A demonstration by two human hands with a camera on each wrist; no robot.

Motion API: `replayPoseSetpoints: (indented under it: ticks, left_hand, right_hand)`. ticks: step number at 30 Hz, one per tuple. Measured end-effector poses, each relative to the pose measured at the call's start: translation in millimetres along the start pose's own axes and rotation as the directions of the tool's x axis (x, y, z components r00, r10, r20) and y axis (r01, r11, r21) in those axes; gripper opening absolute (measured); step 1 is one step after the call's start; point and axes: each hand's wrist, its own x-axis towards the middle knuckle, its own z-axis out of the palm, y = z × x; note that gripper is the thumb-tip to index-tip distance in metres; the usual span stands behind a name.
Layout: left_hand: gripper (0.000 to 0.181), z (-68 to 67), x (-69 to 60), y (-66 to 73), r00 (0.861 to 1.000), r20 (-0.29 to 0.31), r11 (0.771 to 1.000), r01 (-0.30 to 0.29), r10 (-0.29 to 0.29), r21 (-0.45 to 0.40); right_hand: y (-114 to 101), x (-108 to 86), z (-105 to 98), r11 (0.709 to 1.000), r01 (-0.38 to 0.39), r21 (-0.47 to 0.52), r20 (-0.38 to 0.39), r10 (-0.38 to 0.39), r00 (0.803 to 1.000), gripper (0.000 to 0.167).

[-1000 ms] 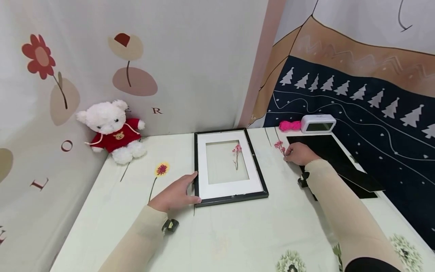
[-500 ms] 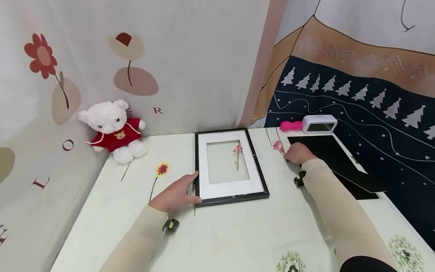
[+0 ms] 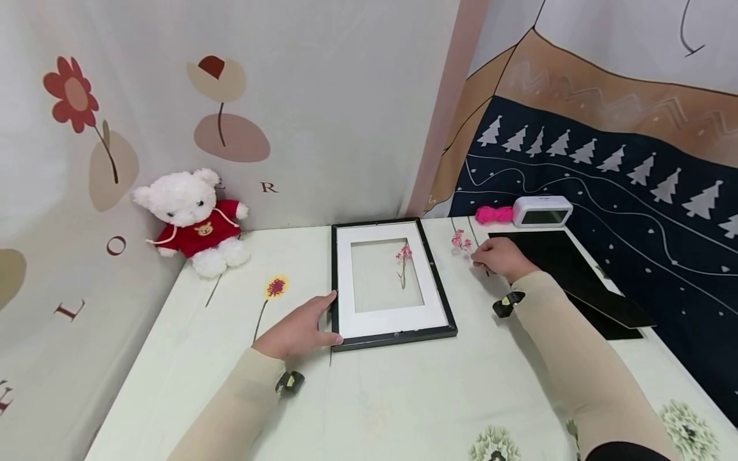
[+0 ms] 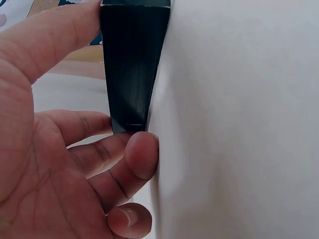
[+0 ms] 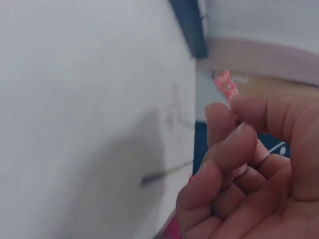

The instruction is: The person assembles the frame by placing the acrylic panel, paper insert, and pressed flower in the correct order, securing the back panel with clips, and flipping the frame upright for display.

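My left hand (image 3: 300, 326) rests along the left edge of a black picture frame (image 3: 394, 334) with a white mat. In the left wrist view, the thumb and loosely bent fingers (image 4: 142, 154) touch the black frame side (image 4: 132, 64). Inside the mat opening lies a pink dried flower sprig (image 3: 403, 255), near its right side. To the right of the frame, my right hand (image 3: 504, 258) pinches a second pink flower sprig (image 3: 461, 241) between thumb and fingertips, its blossoms pointing away. The right wrist view shows those blossoms (image 5: 227, 84) just beyond the fingertips; the fingers hide most of the stem.
Black boards (image 3: 548, 253) overlap at the right table edge. Behind them stand a white digital clock (image 3: 542, 212) and a bright pink bundle (image 3: 493, 214). A white teddy bear (image 3: 193, 224) in a red sweater sits at the back left. Printed curtains rise behind the table.
My right hand has moved slightly left with the pink flower sprig, off the black boards and closer to the frame. The left hand and the frame stay in place.
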Motion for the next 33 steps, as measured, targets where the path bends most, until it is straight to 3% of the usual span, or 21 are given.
replayPoseSetpoints:
  ticks: [6,12,23,27,33]
  left_hand:
    - [0.102,0.8,-0.6,-0.2,1.0,0.0,1.0,0.0,0.0,-0.007]
    - [0.102,0.6,-1.1,1.0,1.0,0.0,1.0,0.005,-0.005,0.001]
    - [0.102,-0.1,-0.6,1.9,1.0,0.001,1.0,-0.009,0.009,-0.003]
    - [0.102,0.0,0.4,1.5,1.0,0.002,1.0,-0.007,0.007,0.0]
    - [0.102,-1.7,-0.3,1.1,1.0,0.002,1.0,-0.009,0.009,0.01]
  right_hand:
    - [-22.2,-6.8,14.0,0.99,0.054,0.132,0.055,-0.062,0.997,0.024]
    - [-50.6,-10.9,35.4,0.961,0.083,0.265,0.082,-0.108,0.991,0.022]
    - [-102.3,-17.8,81.2,0.904,0.022,0.426,0.174,-0.106,0.979,0.02]
    - [-115.8,-16.7,94.9,0.882,-0.01,0.471,0.205,-0.099,0.974,0.027]
    - [-128.1,-12.2,113.3,0.874,-0.071,0.48,0.258,-0.063,0.964,0.032]
